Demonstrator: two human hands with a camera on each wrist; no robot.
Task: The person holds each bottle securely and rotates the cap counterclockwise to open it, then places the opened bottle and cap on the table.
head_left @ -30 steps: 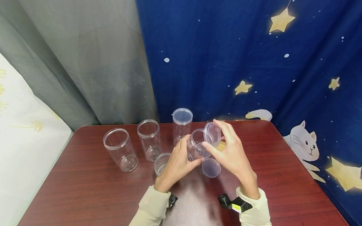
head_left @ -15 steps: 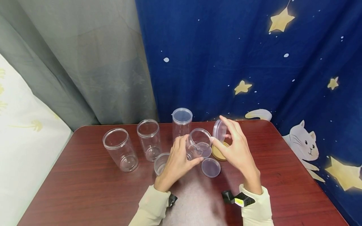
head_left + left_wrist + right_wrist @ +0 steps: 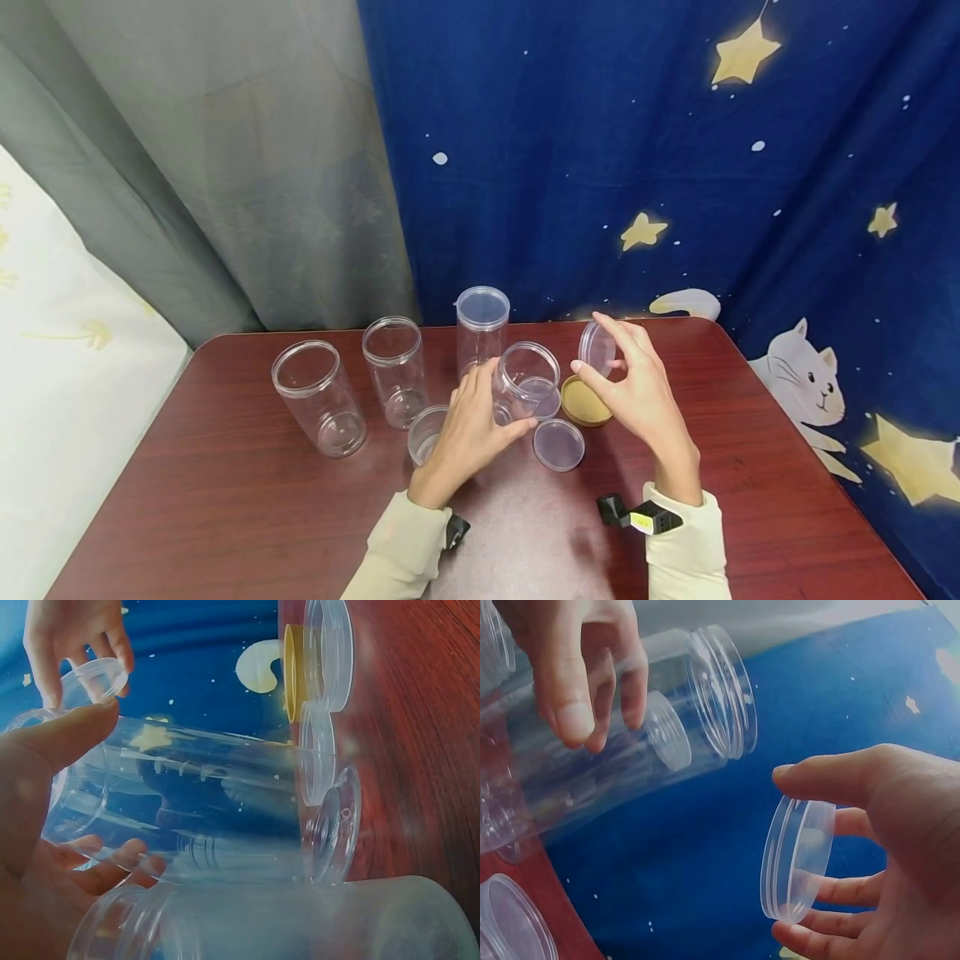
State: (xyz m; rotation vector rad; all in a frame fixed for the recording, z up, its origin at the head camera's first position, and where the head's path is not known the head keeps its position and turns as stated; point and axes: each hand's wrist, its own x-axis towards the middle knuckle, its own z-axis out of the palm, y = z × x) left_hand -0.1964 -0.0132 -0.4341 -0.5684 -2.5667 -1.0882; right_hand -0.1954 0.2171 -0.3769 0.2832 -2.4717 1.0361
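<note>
My left hand [image 3: 472,425] grips a clear plastic jar [image 3: 525,379] around its side near the top. The jar has no lid, and in the left wrist view its threaded neck lies beside my thumb. To the right, my right hand [image 3: 645,396] holds a clear round lid [image 3: 597,348] on edge between thumb and fingertips. In the right wrist view a gap separates that lid [image 3: 799,859] from the jar's mouth [image 3: 724,694]. Below the right hand lies a gold lid [image 3: 585,402]. Clear lids rest near the jar's foot, one in front [image 3: 558,446] and another partly behind the jar [image 3: 550,404].
Two tall lidless jars stand on the left, one nearer [image 3: 318,400] and one farther back [image 3: 393,371]. A jar with a lid on [image 3: 483,329] is behind my left hand. A frosted-looking jar [image 3: 426,435], partly hidden, stands beside that hand. Curtains [image 3: 525,167] hang behind the table.
My right hand has drawn the lid away from the jar's mouth, to the right, uncovering the gold lid. My left hand and the jar have hardly moved.
</note>
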